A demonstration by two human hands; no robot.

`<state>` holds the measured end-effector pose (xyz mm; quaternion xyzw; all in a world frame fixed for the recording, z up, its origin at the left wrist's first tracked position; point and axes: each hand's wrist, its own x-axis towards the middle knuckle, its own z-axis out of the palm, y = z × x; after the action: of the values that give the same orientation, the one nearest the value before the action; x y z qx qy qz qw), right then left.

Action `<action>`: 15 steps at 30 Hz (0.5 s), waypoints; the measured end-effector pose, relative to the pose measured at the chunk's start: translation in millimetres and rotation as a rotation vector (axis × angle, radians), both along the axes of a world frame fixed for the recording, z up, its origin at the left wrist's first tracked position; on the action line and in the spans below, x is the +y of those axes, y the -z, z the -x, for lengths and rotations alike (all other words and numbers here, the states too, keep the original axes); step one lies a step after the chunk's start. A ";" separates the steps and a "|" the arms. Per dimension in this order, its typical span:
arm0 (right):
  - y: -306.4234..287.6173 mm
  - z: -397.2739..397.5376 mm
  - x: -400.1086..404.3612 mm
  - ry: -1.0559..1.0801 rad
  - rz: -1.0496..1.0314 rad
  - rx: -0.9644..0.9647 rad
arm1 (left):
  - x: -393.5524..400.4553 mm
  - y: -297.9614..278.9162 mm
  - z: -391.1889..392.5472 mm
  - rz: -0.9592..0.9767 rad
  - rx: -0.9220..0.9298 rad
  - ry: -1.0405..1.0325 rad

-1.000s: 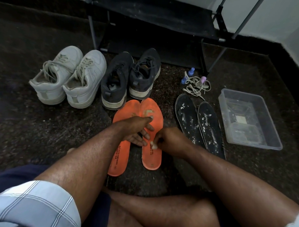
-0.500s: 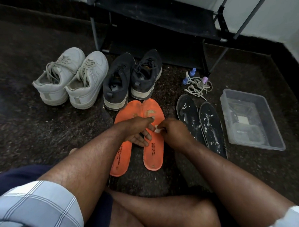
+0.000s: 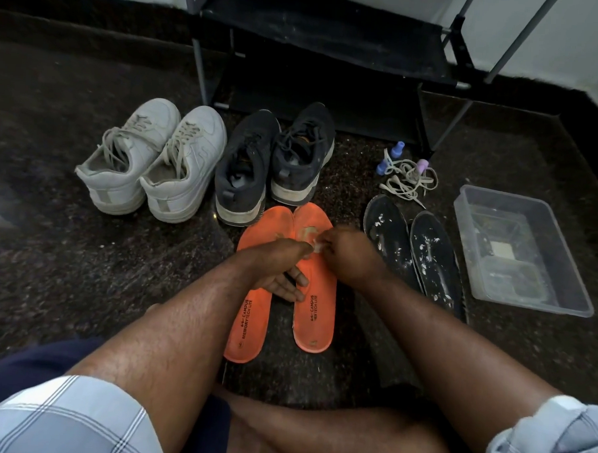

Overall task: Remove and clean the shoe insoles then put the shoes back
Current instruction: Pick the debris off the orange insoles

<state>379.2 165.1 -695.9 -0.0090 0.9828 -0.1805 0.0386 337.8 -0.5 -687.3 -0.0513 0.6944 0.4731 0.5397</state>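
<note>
Two orange insoles (image 3: 249, 313) lie side by side on the dark floor in front of me. My left hand (image 3: 282, 270) rests across them with fingers spread, pressing the right insole (image 3: 316, 316) down. My right hand (image 3: 344, 252) pinches a small white wipe (image 3: 317, 246) against the toe half of the right insole. A black pair of shoes (image 3: 245, 169) stands just beyond the insoles, with a white pair (image 3: 150, 158) to its left. Two black insoles (image 3: 423, 245) speckled with white lie to the right.
A clear plastic tub (image 3: 519, 249) sits at the right. Loose white laces (image 3: 409, 178) and small blue and pink bottles (image 3: 398, 150) lie behind the black insoles. A black shoe rack (image 3: 333, 46) stands against the wall at the back. My bare legs are folded below.
My right hand has slid the wipe up the right orange insole from its middle toward the toe. My left hand stays pressed on the insoles.
</note>
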 end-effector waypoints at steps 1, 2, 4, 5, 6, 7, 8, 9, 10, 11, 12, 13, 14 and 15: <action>2.1 -2.5 -3.7 -0.044 -0.050 -0.018 | 0.3 1.0 0.4 -0.002 -0.001 -0.001; 3.6 -4.3 -5.3 -0.075 -0.091 -0.032 | 0.6 0.8 0.3 -0.001 -0.005 -0.004; -0.6 -8.5 -6.3 -0.088 -0.133 -0.096 | 1.3 0.5 -0.3 0.011 -0.016 -0.019; -4.4 -11.0 -6.4 -0.091 -0.141 -0.154 | 2.0 0.1 -0.9 0.013 -0.016 -0.022; -7.8 -14.0 -5.9 -0.105 -0.143 -0.211 | 2.1 -1.3 -2.3 0.014 -0.016 -0.021; -11.3 -17.8 -5.8 -0.116 -0.136 -0.262 | 1.5 -3.0 -3.8 0.013 -0.016 -0.016; -14.8 -22.8 -5.8 -0.115 -0.117 -0.280 | 0.9 -6.5 -5.5 0.007 -0.014 -0.011; -18.0 -27.7 -6.2 -0.095 -0.091 -0.265 | 0.2 -8.6 -6.1 0.004 -0.002 -0.008; -18.8 -31.0 -6.0 -0.060 -0.063 -0.227 | -1.4 -12.7 -7.4 0.009 0.026 -0.010; -19.7 -32.7 -6.4 -0.015 -0.036 -0.186 | -3.8 -14.8 -7.4 0.030 0.099 -0.012; -20.8 -33.3 -8.3 0.022 -0.015 -0.162 | -7.1 -15.3 -6.7 0.075 0.236 -0.005; -21.1 -33.8 -10.9 0.039 -0.011 -0.163 | -11.3 -15.0 -4.5 0.149 0.425 0.026; -20.2 -34.6 -14.2 0.039 -0.016 -0.175 | -17.0 -14.6 -2.9 0.235 0.601 0.071; -19.0 -35.8 -18.0 0.033 -0.038 -0.193 | -23.1 -14.8 -1.9 0.308 0.740 0.104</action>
<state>415.1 147.2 -676.9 0.0255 0.9778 -0.1623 0.1301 339.7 -23.6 -672.5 0.0776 0.9063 0.3221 0.2624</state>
